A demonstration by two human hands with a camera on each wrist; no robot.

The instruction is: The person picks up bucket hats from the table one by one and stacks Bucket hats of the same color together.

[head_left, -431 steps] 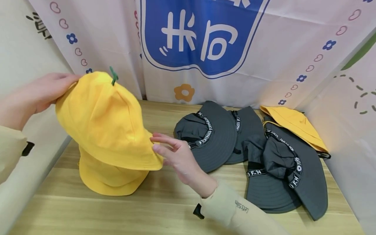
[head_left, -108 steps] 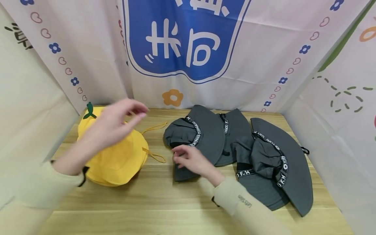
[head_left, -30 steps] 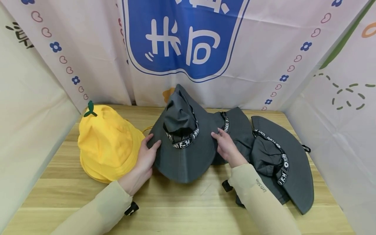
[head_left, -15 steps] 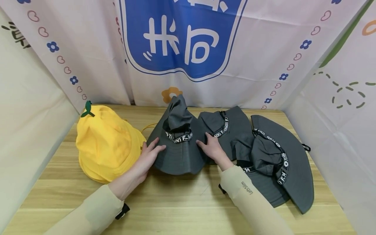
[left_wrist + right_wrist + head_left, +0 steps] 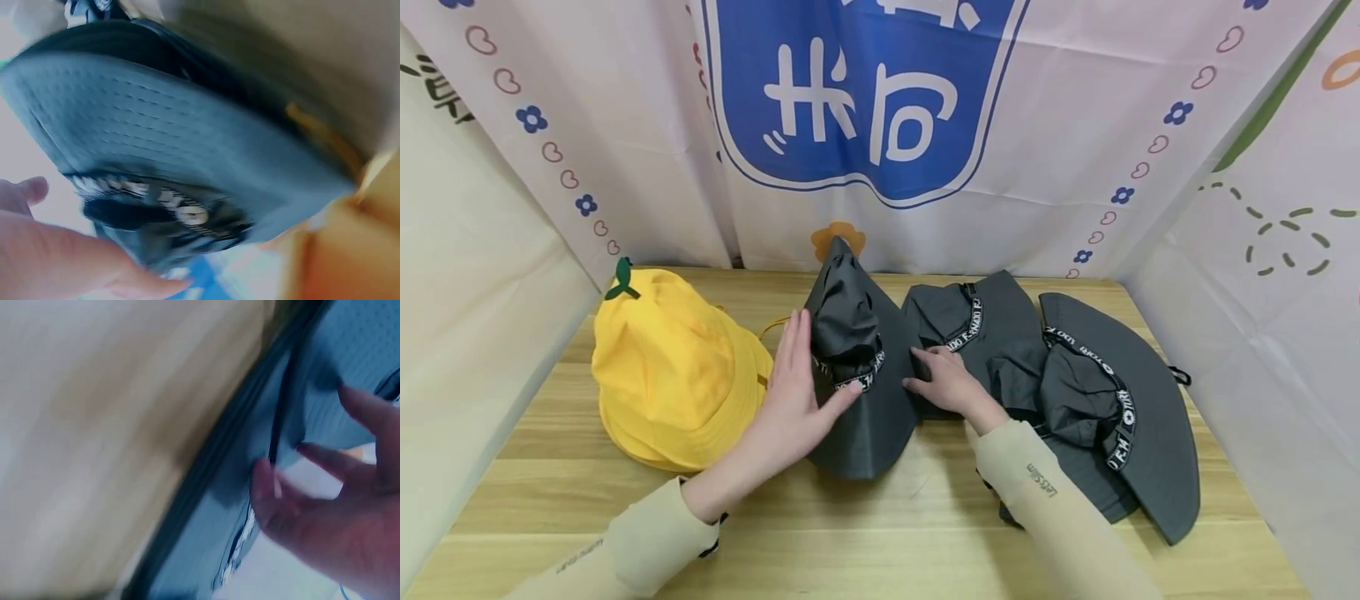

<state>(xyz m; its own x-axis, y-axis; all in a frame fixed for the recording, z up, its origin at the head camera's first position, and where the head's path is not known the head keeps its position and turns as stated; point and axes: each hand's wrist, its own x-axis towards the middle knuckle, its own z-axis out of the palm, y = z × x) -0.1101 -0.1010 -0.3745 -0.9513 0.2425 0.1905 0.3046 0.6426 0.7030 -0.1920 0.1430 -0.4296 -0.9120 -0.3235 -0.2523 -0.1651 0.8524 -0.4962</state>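
A dark grey bucket hat [image 5: 868, 437] with a black-and-white lettered band stands crown up in the middle of the table, its brim folded down at the sides. My left hand [image 5: 793, 404] lies along its left side with straight fingers, thumb spread over the front near the band. On the right, my right hand [image 5: 951, 382] pinches the brim edge between thumb and fingers. Close up in the left wrist view are the hat's stitched brim [image 5: 156, 125] and my left thumb. The right wrist view has my right hand [image 5: 337, 500] at the brim edge, slightly blurred.
Left of the hat stands a yellow bucket hat [image 5: 662, 358] with a green sprout on top and a yellow cord. Several more grey hats [image 5: 1157, 400] lie overlapping at the right. White cloth walls [image 5: 1015, 225] enclose the wooden table [image 5: 880, 550] at back and sides.
Earlier, my hands handled yellow hats; the one at the right has left that spot. Since then the grey hat was raised from its side and turned slightly. My left hand slid up its side.
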